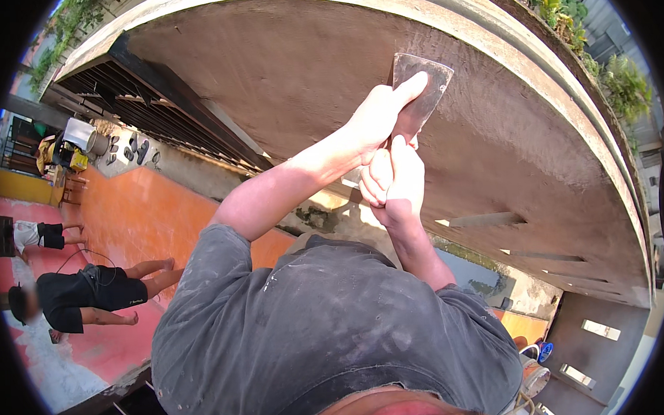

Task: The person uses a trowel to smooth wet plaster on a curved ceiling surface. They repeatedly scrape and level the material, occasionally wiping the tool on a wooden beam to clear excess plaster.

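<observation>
As the left grip [376, 122] clutches the scraper [429, 105], thumb flat on the blade, the right grip [397, 176] clasps its narrow end just below — dull, stained metal, flaring upward. Behind both grips spreads the wall [283, 77], brown and coarsely streaked, with narrow slots [486, 220] lower right of them. Left stands a black slatted grille [146, 126]; well beyond — a smooth orange floor [134, 203] and two people [93, 289]. Leafy plants [628, 87] rise far right.

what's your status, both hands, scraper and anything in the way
Left hand gripping scraper, thumb on blade. Right hand closed lower down the same tool. Blade over brown wall, contact unclear. Nothing visible blocking it.
</observation>
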### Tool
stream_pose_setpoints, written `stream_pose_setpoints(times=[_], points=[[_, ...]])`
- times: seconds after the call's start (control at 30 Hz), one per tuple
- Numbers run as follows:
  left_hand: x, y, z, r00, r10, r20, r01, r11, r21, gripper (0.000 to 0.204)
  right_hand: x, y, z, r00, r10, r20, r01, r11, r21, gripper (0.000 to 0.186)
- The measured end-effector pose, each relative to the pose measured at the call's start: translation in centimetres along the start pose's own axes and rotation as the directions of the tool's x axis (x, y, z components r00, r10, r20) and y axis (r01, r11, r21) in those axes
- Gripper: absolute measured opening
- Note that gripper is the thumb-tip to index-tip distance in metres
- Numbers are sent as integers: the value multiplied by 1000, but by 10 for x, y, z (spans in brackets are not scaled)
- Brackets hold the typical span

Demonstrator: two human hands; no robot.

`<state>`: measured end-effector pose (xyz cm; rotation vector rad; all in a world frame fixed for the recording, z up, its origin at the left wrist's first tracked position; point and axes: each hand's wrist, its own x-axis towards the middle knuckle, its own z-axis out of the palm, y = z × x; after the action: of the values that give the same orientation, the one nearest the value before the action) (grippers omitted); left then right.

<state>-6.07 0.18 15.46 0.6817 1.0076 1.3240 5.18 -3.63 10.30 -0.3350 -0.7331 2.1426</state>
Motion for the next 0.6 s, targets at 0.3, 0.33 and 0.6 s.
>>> stream_pose_setpoints(times=[0.3, 0.33, 0.6], points=[[-10, 23, -4, 1000, 12, -3, -12, 994, 107, 54, 8, 12, 11, 989, -65, 131, 51, 992, 112, 30], [-13, 23, -4, 1000, 3, -3, -2, 994, 112, 54, 4, 12, 20, 994, -69, 90, 59, 992, 113, 30], [-8, 35, 1, 993, 114, 24, -117, 983, 141, 55, 21, 2, 15, 980, -91, 179, 75, 993, 93, 37]])
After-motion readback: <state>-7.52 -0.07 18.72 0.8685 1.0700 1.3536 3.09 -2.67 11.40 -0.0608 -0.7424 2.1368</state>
